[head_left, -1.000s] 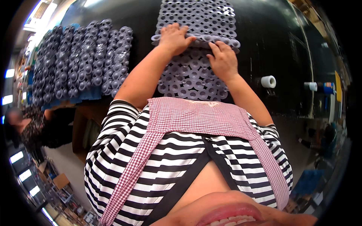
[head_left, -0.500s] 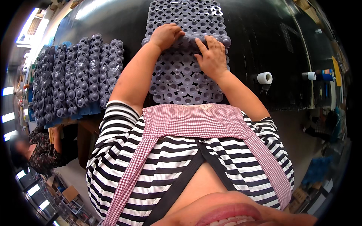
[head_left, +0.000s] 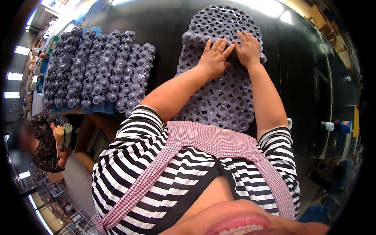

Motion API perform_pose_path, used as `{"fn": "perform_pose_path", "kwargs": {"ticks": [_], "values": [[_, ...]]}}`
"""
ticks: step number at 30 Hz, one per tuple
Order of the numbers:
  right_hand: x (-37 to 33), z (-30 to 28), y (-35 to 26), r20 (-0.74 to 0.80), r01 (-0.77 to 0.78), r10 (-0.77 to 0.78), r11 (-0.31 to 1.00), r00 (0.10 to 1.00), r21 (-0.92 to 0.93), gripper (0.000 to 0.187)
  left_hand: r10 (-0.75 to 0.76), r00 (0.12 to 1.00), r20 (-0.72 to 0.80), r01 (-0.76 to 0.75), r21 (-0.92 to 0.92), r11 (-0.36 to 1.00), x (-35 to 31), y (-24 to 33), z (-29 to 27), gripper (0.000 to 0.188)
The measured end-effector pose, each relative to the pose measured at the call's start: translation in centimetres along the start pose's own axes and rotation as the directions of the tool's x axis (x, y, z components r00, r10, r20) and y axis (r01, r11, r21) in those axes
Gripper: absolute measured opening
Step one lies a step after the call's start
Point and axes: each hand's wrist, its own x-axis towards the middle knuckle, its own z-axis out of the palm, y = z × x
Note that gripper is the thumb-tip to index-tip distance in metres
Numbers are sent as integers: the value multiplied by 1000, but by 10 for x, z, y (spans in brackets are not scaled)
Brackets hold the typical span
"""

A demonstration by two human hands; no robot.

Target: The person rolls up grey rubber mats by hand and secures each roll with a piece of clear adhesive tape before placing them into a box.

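Note:
A grey-purple plastic bath mat [head_left: 217, 103] with round holes and suction cups lies lengthwise on the black table before me. Across it runs a folded or rolled ridge [head_left: 192, 38] of the same mat. My left hand [head_left: 213, 58] rests on this ridge, fingers spread and stretched forward. Close beside it, my right hand [head_left: 247, 49] lies flat on the mat, fingers extended away from me. The fingertips of both hands almost meet at the middle. What lies under the palms is hidden.
Several rolled mats [head_left: 92, 72] wrapped in clear film stand side by side at the left, over blue material. White tape [head_left: 328, 126] and a blue roll [head_left: 345, 126] sit at the far right. A co-worker [head_left: 43, 137] at the left holds a bundle [head_left: 63, 137]. A cardboard box [head_left: 92, 137] stands below the rolls.
My left hand has gone from curled fingers at the ridge's left side to spread fingers near its middle. The right hand has straightened and moved farther along the mat. The view has shifted.

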Motion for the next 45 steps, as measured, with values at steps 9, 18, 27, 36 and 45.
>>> {"fn": "perform_pose_path", "kwargs": {"ticks": [9,18,27,36,45], "values": [[-21,11,-31,-84,-54,58,997,995,46,54,-6,969,249,-10,63,998,160,-102,39,65],[101,33,32,203,-99,127,985,971,-141,81,-93,984,152,78,103,992,177,-117,43,53],[180,28,39,408,-13,59,993,911,-114,101,-160,935,317,101,195,976,201,-184,40,83],[247,-96,56,-442,46,-368,808,818,-587,52,459,708,-537,-23,632,775,287,-163,-91,30],[-3,-139,-38,-433,241,-385,905,815,-351,62,399,814,-422,-83,595,799,45,-32,-141,41]]}}
